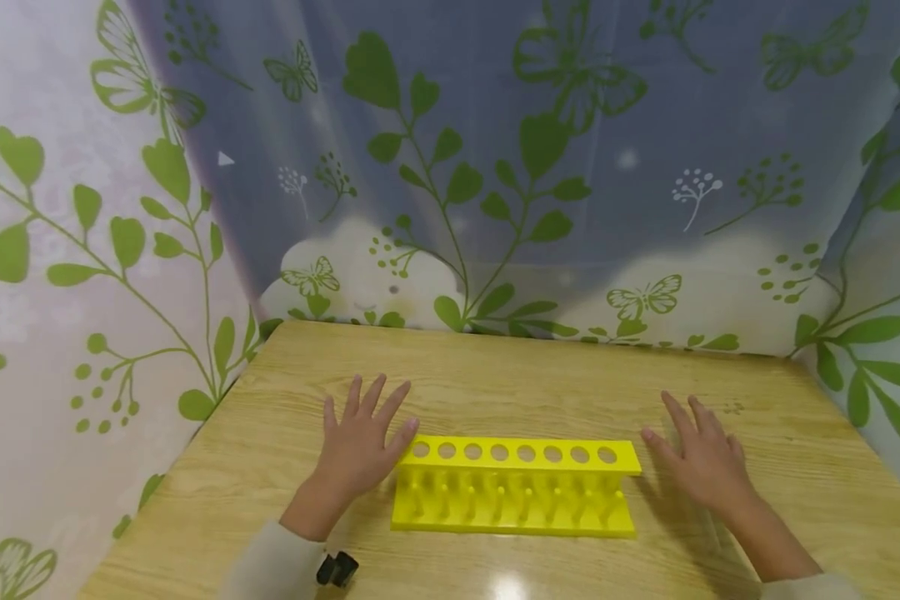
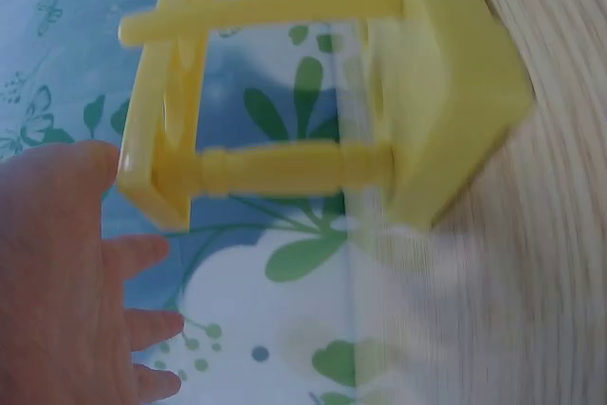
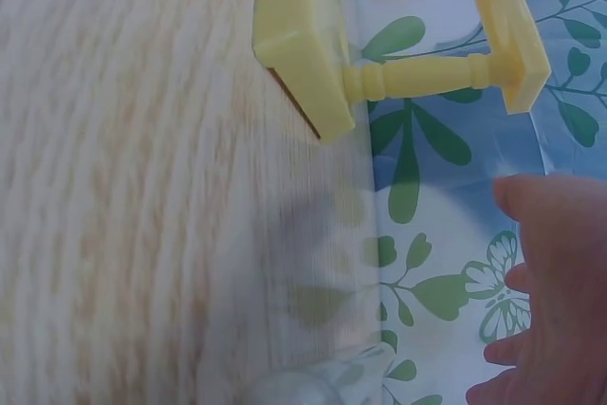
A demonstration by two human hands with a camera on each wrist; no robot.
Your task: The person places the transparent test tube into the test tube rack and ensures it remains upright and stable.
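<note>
Yellow by the thumb (image 1: 405, 438): touching the rack (image 1: 512, 468) at its upper left corner with the left hand (image 1: 355, 457), fingers spread, and holding the right hand (image 1: 707, 464), fingers likewise parted, just off the rack's right end. Standing between both on the wooden table (image 1: 495, 379), with eight round holes (image 1: 526, 452) above pegs (image 1: 527, 504), backed by leaf-printed cloth (image 1: 457, 187).

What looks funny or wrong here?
Nothing looks spilled or broken. The rack stands upright on the table. Only the small black thing by the left sleeve seems odd, because I can't tell what it is or whether it's attached.
</note>
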